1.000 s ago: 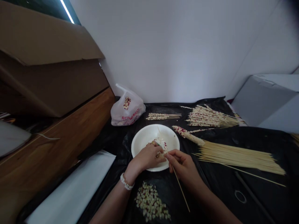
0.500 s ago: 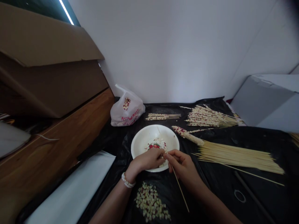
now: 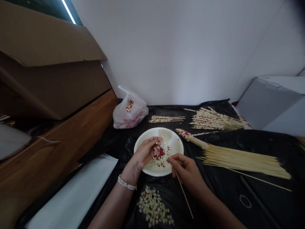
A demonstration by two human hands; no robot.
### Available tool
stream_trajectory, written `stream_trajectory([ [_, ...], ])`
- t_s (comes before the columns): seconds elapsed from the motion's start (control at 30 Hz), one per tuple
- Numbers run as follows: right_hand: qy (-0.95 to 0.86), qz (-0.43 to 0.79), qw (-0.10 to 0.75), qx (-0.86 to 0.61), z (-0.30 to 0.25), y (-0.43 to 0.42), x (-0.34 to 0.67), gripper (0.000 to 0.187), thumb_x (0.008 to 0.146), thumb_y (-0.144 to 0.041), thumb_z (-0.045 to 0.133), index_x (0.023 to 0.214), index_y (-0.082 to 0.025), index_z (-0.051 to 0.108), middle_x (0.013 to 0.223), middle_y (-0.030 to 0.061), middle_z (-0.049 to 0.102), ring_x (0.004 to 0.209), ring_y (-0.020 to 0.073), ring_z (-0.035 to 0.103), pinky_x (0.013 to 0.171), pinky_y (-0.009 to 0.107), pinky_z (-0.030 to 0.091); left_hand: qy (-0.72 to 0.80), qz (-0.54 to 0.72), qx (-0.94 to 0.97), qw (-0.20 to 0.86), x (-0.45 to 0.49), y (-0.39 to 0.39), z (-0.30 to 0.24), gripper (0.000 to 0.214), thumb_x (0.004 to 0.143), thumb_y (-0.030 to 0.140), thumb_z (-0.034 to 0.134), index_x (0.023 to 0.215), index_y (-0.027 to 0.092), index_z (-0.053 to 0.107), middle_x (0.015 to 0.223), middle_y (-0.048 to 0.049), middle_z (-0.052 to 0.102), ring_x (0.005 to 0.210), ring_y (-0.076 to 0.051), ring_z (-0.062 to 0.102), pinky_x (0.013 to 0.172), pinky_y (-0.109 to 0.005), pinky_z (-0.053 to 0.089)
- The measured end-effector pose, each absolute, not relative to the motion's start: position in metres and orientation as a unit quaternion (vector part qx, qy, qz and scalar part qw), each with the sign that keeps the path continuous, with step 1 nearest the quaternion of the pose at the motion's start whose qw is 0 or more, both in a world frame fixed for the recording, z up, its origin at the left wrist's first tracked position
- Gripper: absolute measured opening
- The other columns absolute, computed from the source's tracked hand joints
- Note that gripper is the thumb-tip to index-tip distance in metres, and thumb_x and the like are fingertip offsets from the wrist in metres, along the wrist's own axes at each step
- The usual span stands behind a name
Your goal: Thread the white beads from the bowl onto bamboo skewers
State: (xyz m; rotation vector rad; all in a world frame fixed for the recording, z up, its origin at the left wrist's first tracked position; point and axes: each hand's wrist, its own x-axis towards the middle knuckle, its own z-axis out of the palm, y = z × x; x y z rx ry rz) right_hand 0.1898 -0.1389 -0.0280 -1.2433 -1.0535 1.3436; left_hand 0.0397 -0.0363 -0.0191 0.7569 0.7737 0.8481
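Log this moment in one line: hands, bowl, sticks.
left hand: above white bowl, with pale bits | right hand: pinching thin stick | bowl: loose pieces inside | nearby: stick bundle, pile of pale pieces

The person's left forearm [image 3: 108, 206] is slanting forward and inward, and the left hand [image 3: 147, 152] is facing palm inward, thumb uppermost, fingers [image 3: 157, 151] loosely curling below. The right forearm [image 3: 215, 203] is angling in from the opposite side, the right hand [image 3: 186, 167] pinching between thumb and forefinger. Both hands are hovering apart, the left reaching slightly farther forward.
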Motion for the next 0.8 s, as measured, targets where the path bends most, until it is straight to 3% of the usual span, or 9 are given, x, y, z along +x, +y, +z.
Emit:
stream_trajectory([
  [0.07, -0.433, 0.561, 0.492, -0.506, -0.0278, -0.1393, 0.1892, 0.036, 0.08, -0.052, 0.064, 0.076, -0.017, 0.062, 0.044, -0.0055, 0.053, 0.035, 0.0062, 0.034, 0.038, 0.02, 0.021, 0.335, 0.405, 0.243, 0.815, 0.0374, -0.0356, -0.0159, 0.004, 0.082, 0.013, 0.063, 0.083, 0.01, 0.066, 0.073, -0.002, 0.058, 0.059, -0.005, 0.052, 0.053, -0.015, 0.044],
  [0.17, -0.431, 0.575, 0.485, -0.497, -0.0269, -0.1403, 0.1888, 0.035, 0.081, -0.052, 0.063, 0.077, -0.017, 0.063, 0.044, -0.0055, 0.053, 0.035, 0.0055, 0.033, 0.038, 0.019, 0.02, 0.343, 0.425, 0.146, 0.825, 0.0346, -0.0348, -0.0142, 0.01, 0.087, 0.008, 0.056, 0.084, 0.008, 0.066, 0.072, -0.0036, 0.059, 0.058, -0.005, 0.055, 0.052, -0.013, 0.047],
  [0.3, -0.434, 0.596, 0.466, -0.489, -0.0236, -0.1421, 0.1886, 0.035, 0.081, -0.052, 0.062, 0.078, -0.017, 0.062, 0.044, -0.006, 0.053, 0.033, 0.005, 0.032, 0.037, 0.018, 0.02, 0.357, 0.481, 0.13, 0.79, 0.0327, -0.0349, -0.0134, 0.016, 0.087, 0.005, 0.055, 0.094, 0.009, 0.068, 0.077, -0.004, 0.064, 0.063, -0.006, 0.06, 0.056, -0.011, 0.05],
  [0.47, -0.434, 0.627, 0.439, -0.476, -0.02, -0.1447, 0.1873, 0.034, 0.081, -0.051, 0.063, 0.08, -0.016, 0.062, 0.045, -0.0056, 0.054, 0.032, 0.0043, 0.032, 0.035, 0.018, 0.02, 0.378, 0.52, 0.123, 0.756, 0.0331, -0.0362, -0.0104, 0.021, 0.087, 0.0, 0.051, 0.093, 0.01, 0.069, 0.087, -0.0058, 0.07, 0.071, -0.006, 0.065, 0.065, -0.011, 0.053],
  [0.67, -0.445, 0.635, 0.426, -0.466, -0.025, -0.1456, 0.1851, 0.034, 0.082, -0.051, 0.062, 0.079, -0.017, 0.062, 0.045, -0.0054, 0.054, 0.032, 0.0044, 0.033, 0.034, 0.017, 0.021, 0.412, 0.518, 0.168, 0.731, 0.0324, -0.035, -0.0158, 0.014, 0.085, 0.006, 0.058, 0.088, 0.015, 0.069, 0.095, -0.0066, 0.071, 0.088, -0.012, 0.067, 0.071, -0.016, 0.055],
  [0.8, -0.45, 0.638, 0.419, -0.464, -0.0275, -0.1452, 0.185, 0.035, 0.083, -0.052, 0.061, 0.081, -0.016, 0.062, 0.045, -0.0057, 0.054, 0.032, 0.0045, 0.033, 0.034, 0.017, 0.022, 0.411, 0.522, 0.172, 0.728, 0.031, -0.0346, -0.0177, 0.01, 0.08, 0.007, 0.065, 0.084, 0.016, 0.069, 0.088, -0.0044, 0.07, 0.081, -0.011, 0.066, 0.066, -0.017, 0.054],
])
